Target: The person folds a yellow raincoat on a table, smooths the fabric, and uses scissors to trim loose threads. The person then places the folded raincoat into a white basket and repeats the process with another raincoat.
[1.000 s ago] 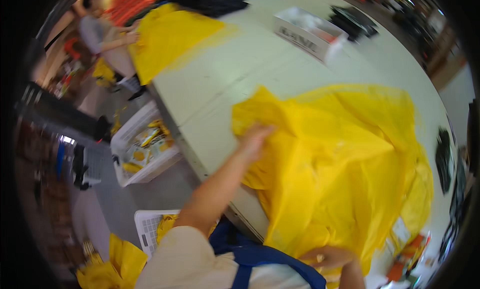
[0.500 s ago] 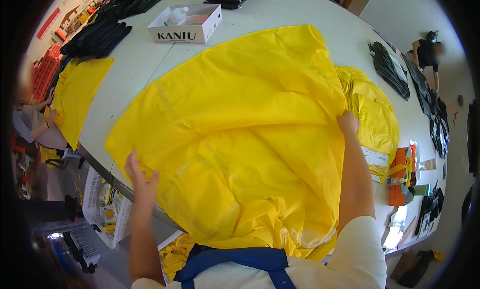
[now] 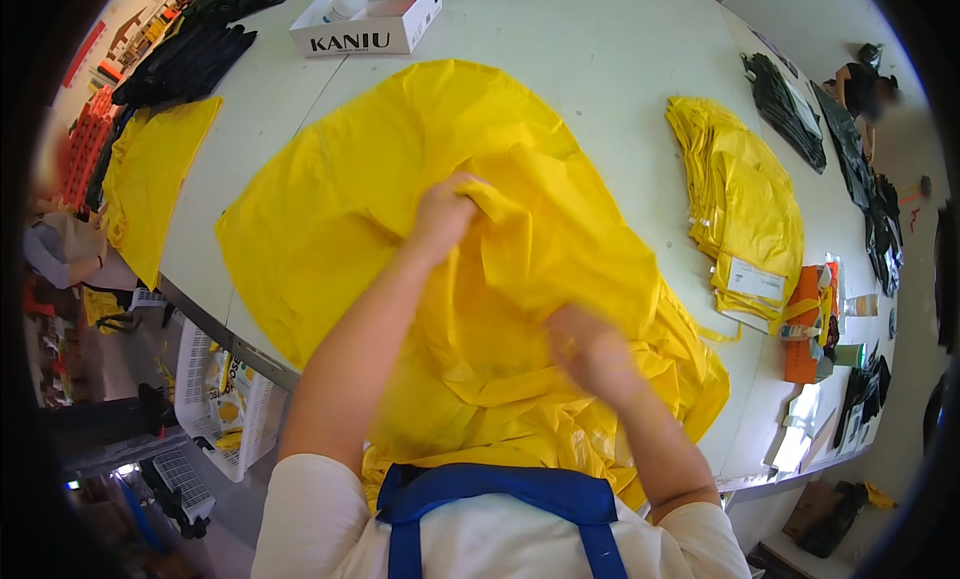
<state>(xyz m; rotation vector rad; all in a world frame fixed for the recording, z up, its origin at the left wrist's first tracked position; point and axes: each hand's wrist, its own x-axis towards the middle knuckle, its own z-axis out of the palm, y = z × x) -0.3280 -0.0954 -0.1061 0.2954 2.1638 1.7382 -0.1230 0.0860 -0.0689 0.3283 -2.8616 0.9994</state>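
A large sheet of thin, slightly shiny yellow fabric lies spread over the table in front of me, its near part bunched up against my body. What kind of article it belongs to, I cannot tell. My left hand is closed on a raised fold near the middle of the sheet. Lower and to the right, my right hand is over the fabric, smeared by motion, so its grip does not show. Right of the sheet, apart from it, rests a stack of folded yellow pieces with a white label.
A white box holding a white bottle stands at the far side of the table. Black folded bundles lie far left. An orange box sits at right. A white basket is below the left edge. Two people work nearby.
My left hand has moved from the sheet's left edge to its middle and grasped a fold. My right hand has come inward from the right edge. The sheet's right side has folded in, uncovering the stack.
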